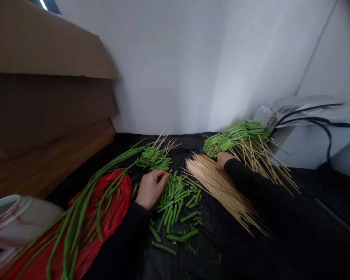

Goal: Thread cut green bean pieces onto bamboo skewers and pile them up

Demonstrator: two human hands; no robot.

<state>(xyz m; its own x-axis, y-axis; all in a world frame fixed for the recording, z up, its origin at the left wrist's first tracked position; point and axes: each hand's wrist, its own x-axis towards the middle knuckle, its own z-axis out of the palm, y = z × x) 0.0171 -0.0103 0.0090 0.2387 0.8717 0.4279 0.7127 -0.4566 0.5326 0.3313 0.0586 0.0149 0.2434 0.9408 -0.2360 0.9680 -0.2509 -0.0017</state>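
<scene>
Cut green beans (170,217) lie in a loose heap on a black plastic sheet (210,252), between the person's 2 hands and spreading toward the near side. The left hand (151,187) is at the heap's left edge, fingers bent and thumb brought close to them; I cannot tell whether it pinches a piece. The right hand (223,159) reaches to the far end of a spread of bare wooden skewers (221,184), its fingers curled and partly hidden, so I cannot tell what, if anything, they grasp.

Just beyond the left hand sits a small stack of skewered beans (154,157), with stick ends pointing away. Beyond the right hand lies a larger pile of bean skewers (240,134), their bare sticks fanning toward the near right.

Long uncut beans (83,210) trail over a red plastic bag (112,222) at left, near a white container (36,219) with red streaks. Behind these stands a cardboard box (46,50); at far right is white plastic wrapping (315,103) with black cords (321,119).
</scene>
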